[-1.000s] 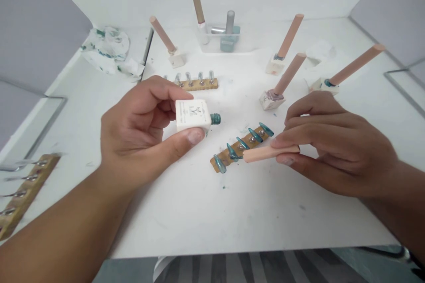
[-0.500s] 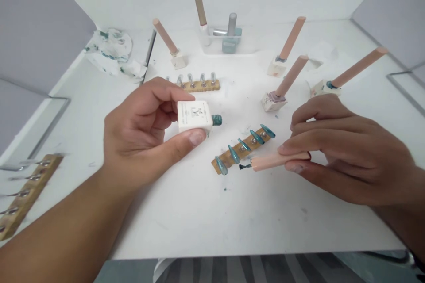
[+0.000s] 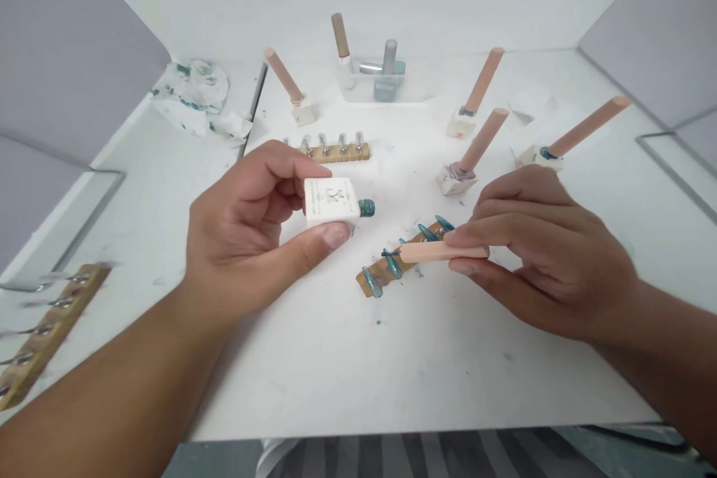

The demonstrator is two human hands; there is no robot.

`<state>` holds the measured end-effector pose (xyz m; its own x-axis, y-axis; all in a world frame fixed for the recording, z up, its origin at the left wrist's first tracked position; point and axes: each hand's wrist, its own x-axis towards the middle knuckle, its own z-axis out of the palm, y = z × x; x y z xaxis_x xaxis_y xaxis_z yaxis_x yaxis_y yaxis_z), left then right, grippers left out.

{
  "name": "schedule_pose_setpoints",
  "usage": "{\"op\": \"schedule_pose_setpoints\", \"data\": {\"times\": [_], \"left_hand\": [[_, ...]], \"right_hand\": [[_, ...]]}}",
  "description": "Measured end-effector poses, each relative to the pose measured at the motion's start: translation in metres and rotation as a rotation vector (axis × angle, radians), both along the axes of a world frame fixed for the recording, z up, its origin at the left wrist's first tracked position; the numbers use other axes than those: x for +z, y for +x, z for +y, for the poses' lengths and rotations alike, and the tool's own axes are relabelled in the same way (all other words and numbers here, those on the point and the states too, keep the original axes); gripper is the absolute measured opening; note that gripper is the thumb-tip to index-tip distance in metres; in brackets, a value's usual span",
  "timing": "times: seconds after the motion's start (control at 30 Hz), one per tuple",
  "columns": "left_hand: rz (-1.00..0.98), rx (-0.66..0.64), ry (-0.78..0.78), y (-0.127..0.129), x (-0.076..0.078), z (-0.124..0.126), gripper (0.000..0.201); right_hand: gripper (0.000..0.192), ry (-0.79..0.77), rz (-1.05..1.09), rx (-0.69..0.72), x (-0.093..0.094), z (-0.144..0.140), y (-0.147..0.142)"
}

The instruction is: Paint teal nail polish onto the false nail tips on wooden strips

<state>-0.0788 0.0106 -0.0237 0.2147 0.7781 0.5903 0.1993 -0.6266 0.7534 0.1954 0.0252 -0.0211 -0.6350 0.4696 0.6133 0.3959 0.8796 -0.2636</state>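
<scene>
The left hand [image 3: 252, 228] held a small white nail polish bottle [image 3: 330, 202] above the white surface [image 3: 347, 358]. The thumb pressed under the bottle and the fingers curled over its top. The bottle lay on its side, and its open teal neck pointed to the right.

The right hand [image 3: 549, 254] pinched the long pink brush cap [image 3: 442, 251] between thumb and fingers. The cap lay almost flat and pointed left. Its dark brush tip [image 3: 388, 252] touched one of the teal fake nails [image 3: 392, 263] on a small wooden nail holder [image 3: 403, 258]. That holder lay on the surface, between the two hands and just below the bottle.

A second wooden holder with clear nail tips [image 3: 334, 149] lay farther back, just past the left hand. A third wooden holder [image 3: 39, 336] sat at the left edge, well apart from the hands.

Four closed polish bottles with pink caps stood tilted around the back: one on the left [image 3: 291, 93] and three on the right [image 3: 473, 97] [image 3: 470, 157] [image 3: 571, 138]. A clear box with more bottles [image 3: 375, 71] stood at the far back. A crumpled tissue with teal stains [image 3: 193, 93] lay at the back left.
</scene>
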Motion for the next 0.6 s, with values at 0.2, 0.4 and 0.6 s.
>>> {"op": "schedule_pose_setpoints", "data": {"times": [0.2,0.4,0.6], "left_hand": [[0.007,0.002,0.013,0.0,0.0,0.001,0.032],[-0.013,0.026,-0.003,-0.001,-0.002,0.0,0.034],[-0.019,0.033,-0.015,-0.002,-0.003,-0.001,0.035]], "right_hand": [[0.007,-0.06,-0.023,0.039,0.004,-0.003,0.004],[0.006,-0.085,-0.055,0.085,0.007,-0.005,0.01],[0.013,-0.133,-0.089,0.149,0.012,-0.003,0.015]]}}
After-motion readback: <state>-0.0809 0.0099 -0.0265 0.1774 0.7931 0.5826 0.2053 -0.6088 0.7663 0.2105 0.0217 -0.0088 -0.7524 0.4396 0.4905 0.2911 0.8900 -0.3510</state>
